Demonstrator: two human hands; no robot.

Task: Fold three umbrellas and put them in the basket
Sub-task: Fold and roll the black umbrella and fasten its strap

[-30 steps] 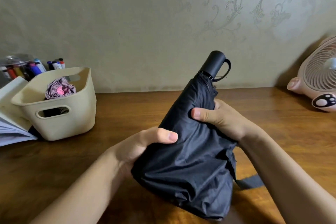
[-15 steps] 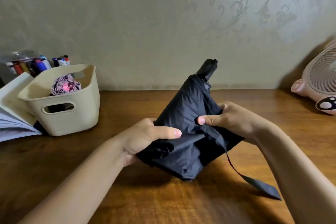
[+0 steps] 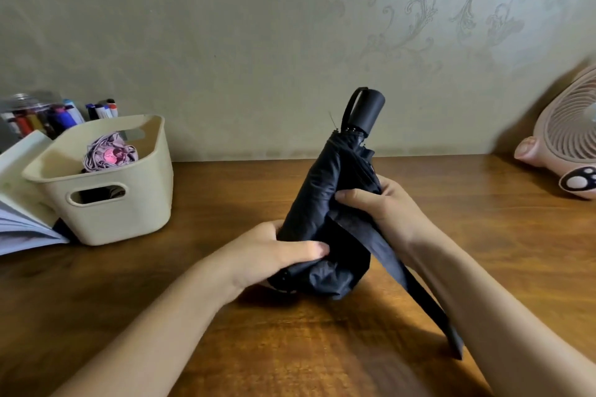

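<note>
A black umbrella point(image 3: 325, 203), collapsed and partly rolled, stands tilted above the middle of the wooden table point(image 3: 225, 332), its handle point(image 3: 366, 113) pointing up and away toward the wall. The left hand point(image 3: 274, 251) wraps around the lower, bunched end of the cloth, fingers closed on it with the thumb lying across the near side. The right hand point(image 3: 383, 206) grips the middle of the umbrella from the right, fingers curled behind and the thumb pressed flat against the front folds. A long black strap point(image 3: 419, 293) runs from under the right thumb down to the near right, its end close to the table top.

On the far left of the table sits a cream basket point(image 3: 129, 213) with cut-out handles. A folded purple umbrella point(image 3: 109, 153) stands inside it, its top showing above the rim. Behind the basket is a jar of markers point(image 3: 48, 116), and an open book point(image 3: 19, 222) lies just left of it. A pink fan point(image 3: 567, 142) stands at the far right edge.
</note>
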